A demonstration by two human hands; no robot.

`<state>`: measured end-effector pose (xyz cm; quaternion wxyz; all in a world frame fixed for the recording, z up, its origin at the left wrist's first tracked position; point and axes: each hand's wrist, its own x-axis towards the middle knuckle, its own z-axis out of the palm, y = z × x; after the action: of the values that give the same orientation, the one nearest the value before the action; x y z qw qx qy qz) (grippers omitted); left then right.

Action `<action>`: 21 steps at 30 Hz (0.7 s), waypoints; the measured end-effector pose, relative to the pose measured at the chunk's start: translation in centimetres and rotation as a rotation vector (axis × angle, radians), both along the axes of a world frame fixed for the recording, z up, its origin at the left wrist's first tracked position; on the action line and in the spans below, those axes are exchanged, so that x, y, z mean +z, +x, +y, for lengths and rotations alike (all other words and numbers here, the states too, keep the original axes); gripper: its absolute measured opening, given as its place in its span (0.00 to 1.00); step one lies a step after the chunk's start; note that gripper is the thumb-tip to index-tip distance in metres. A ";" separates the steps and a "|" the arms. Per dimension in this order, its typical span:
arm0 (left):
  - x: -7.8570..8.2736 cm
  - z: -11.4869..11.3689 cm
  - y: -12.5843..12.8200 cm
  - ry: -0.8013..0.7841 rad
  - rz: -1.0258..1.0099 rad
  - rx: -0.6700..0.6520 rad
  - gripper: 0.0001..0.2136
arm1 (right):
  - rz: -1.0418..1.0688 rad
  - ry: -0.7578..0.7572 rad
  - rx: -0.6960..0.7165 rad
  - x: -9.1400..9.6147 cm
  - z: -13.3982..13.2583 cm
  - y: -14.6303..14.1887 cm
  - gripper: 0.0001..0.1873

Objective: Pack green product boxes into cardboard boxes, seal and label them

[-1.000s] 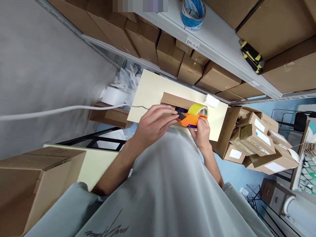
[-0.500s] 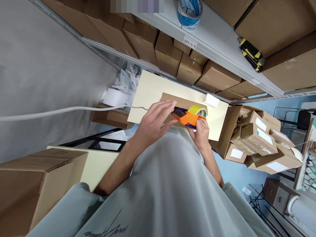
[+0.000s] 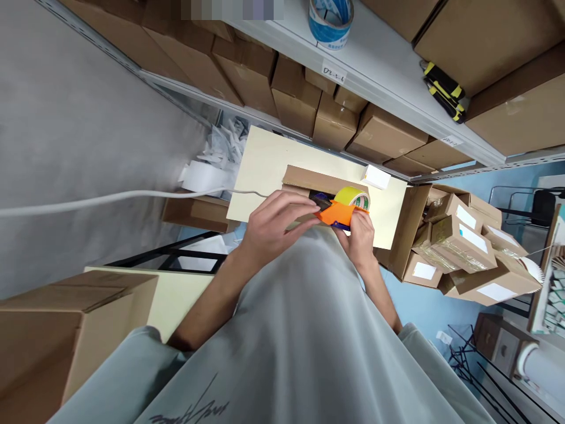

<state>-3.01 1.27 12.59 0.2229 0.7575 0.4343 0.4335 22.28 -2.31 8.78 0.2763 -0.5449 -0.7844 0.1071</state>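
Observation:
An orange tape dispenser [image 3: 338, 213] with a yellow roll of packing tape [image 3: 352, 198] is gripped at its handle by my right hand [image 3: 361, 235]. At its dark front end, my left hand [image 3: 280, 221] has fingertips and thumb closing on the dispenser from either side. Whether a loose tape end lies between them is too small to see. Beneath both hands is a cardboard box [image 3: 324, 178], largely hidden by them, on the cream tabletop [image 3: 260, 159].
A small white box [image 3: 375, 176] lies on the table's far right. Shelving ahead holds cartons, a blue-white tape roll [image 3: 330, 29] and yellow-black utility knives [image 3: 444, 91]. At right, a large carton [image 3: 402, 235] is full of small boxes. A white cable [image 3: 132, 195] crosses from the left.
The fingers of my left hand have bent down and closed in on the dispenser's front end. My right hand keeps its grip. The view has shifted slightly.

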 end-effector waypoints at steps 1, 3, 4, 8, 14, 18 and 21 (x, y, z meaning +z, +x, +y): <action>0.0 -0.1 0.0 -0.006 -0.005 0.001 0.08 | -0.007 -0.005 -0.008 0.0 -0.1 0.0 0.11; 0.2 -0.2 0.1 -0.025 -0.005 -0.001 0.07 | -0.018 -0.005 -0.016 0.1 -0.2 0.1 0.11; 0.2 -0.2 0.1 -0.032 -0.002 -0.004 0.07 | -0.020 0.001 -0.014 0.1 -0.3 0.1 0.11; 0.4 -0.1 0.0 -0.050 0.010 -0.026 0.08 | -0.011 0.009 0.017 0.0 -0.4 0.4 0.09; 0.6 -0.3 -0.3 -0.098 0.020 -0.057 0.07 | -0.071 0.009 0.011 -0.3 -0.6 0.6 0.11; 1.1 -0.4 -0.5 -0.125 0.020 -0.085 0.07 | -0.051 -0.011 0.037 -0.2 -0.9 0.6 0.12; 1.4 -0.2 -0.7 -0.141 0.016 -0.133 0.09 | -0.010 -0.071 0.057 -0.2 -1.2 0.9 0.12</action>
<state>-3.68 1.06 14.03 0.3007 0.7704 0.4142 0.3800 23.16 -3.49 8.60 0.2499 -0.5324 -0.7966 0.1399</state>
